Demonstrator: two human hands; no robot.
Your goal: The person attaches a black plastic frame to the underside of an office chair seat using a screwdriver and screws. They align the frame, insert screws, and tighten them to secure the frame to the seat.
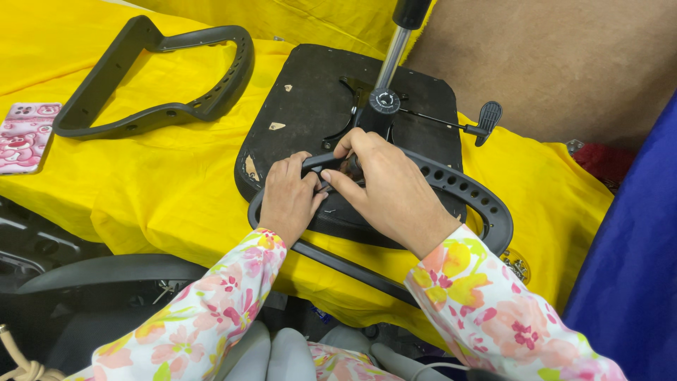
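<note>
- Yellow cloth (pixel 176 176) covers the work table and hangs over its near edge in folds.
- On the cloth lies an upturned black chair seat (pixel 310 99), with a metal gas-lift column (pixel 392 58) rising from its middle and a lever (pixel 486 116) sticking out toward the right.
- A black armrest frame (pixel 474 201) rests across the near edge of the seat, its perforated curve running off to the right.
- The left hand (pixel 288 199) curls closed around the top bar of that armrest frame.
- The right hand (pixel 388 190) touches the left, fingers pinched narrow over something small at the bar; what it is cannot be made out.
- A second armrest frame (pixel 159 77) lies apart on the cloth to the far left, with a pink patterned phone case (pixel 25 134) just beside it.
- Beyond the table stands a brown carpeted surface (pixel 564 56); blue fabric (pixel 635 268) fills the right edge.
- Floral sleeves (pixel 479 303) cover both forearms.
</note>
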